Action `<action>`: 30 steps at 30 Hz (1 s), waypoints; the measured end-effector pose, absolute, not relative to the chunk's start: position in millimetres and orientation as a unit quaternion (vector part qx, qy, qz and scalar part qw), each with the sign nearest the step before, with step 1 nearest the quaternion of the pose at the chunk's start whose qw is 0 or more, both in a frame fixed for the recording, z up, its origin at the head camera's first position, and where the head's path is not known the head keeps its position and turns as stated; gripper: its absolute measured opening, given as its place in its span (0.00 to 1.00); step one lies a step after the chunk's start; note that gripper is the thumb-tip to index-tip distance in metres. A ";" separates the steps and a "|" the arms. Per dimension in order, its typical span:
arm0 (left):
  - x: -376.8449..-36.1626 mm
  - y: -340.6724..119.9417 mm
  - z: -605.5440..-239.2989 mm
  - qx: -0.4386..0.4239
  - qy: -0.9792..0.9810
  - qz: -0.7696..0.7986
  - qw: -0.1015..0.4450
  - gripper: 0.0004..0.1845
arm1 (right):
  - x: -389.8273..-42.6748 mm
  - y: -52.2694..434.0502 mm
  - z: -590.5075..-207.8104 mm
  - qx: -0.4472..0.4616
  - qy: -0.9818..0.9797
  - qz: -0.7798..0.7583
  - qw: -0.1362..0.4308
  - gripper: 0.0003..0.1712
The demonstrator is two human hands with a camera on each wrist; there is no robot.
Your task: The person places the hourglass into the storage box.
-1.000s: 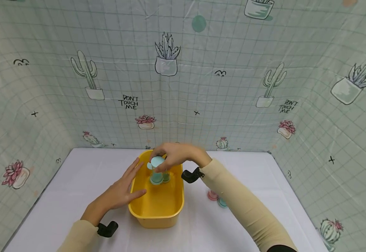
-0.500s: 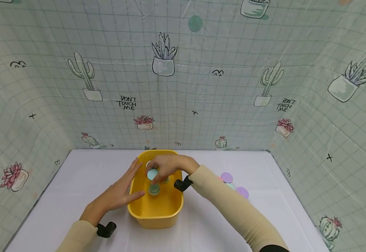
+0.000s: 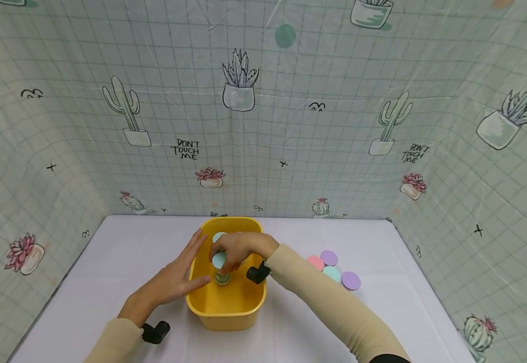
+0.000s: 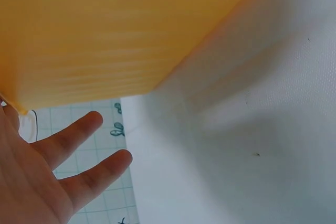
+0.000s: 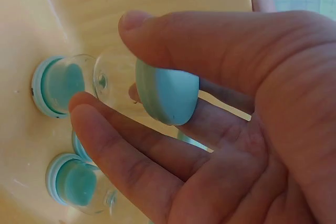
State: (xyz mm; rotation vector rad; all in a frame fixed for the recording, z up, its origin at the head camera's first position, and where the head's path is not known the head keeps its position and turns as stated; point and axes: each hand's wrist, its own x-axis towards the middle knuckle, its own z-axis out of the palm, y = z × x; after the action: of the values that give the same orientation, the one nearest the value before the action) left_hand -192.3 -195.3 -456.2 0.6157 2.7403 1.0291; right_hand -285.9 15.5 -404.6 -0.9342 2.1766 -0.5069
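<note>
My right hand [image 3: 240, 248] reaches into the yellow plastic bin [image 3: 227, 321]. Between thumb and fingers it holds a small clear jar with a mint lid [image 5: 173, 98], lid uppermost. The held jar sits over a second clear jar [image 5: 63, 85], which stands lid down on the bin floor. Whether the two touch is hard to tell. Another lid-down jar [image 5: 73, 182] stands nearby in the right wrist view. Along the bin's left side rests my left hand [image 3: 172, 277], fingers straight and spread, thumb over the rim. The left wrist view shows two of its fingers beside the outer wall.
Another mint lid [image 3: 219, 236] shows farther back in the bin, partly behind my right hand. On the white table to the right lie pink [image 3: 315, 262], mint [image 3: 332, 274] and purple [image 3: 351, 281] round tops in a cluster. A patterned cloth [image 3: 254, 126] hangs behind.
My right hand has brought the mint-lidded jar toward the near part of the bin, over the lid-down jar. The left hand stays put. The sleeve uncovers more coloured tops.
</note>
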 end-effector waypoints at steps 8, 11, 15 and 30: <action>-192.3 -194.3 -457.5 0.202 0.913 0.345 0.077 0.51 | -285.4 12.4 -406.9 -0.364 0.856 -0.161 0.330 0.24; -192.3 -194.1 -457.6 0.203 0.912 0.347 0.077 0.51 | -286.4 11.0 -407.8 -0.369 0.857 -0.153 0.324 0.25; -192.4 -194.0 -457.6 0.207 0.912 0.347 0.075 0.52 | -288.3 8.6 -408.6 -0.383 0.856 -0.149 0.314 0.24; -192.0 -194.5 -458.9 0.209 0.911 0.348 0.069 0.52 | -284.1 1.7 -403.0 -0.385 0.871 -0.117 0.284 0.25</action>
State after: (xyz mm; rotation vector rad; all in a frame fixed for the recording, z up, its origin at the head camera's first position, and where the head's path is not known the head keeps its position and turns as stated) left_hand -192.0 -194.5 -458.9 0.6306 2.7442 1.0474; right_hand -284.1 1.7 -403.0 -1.0294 2.3302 -0.3124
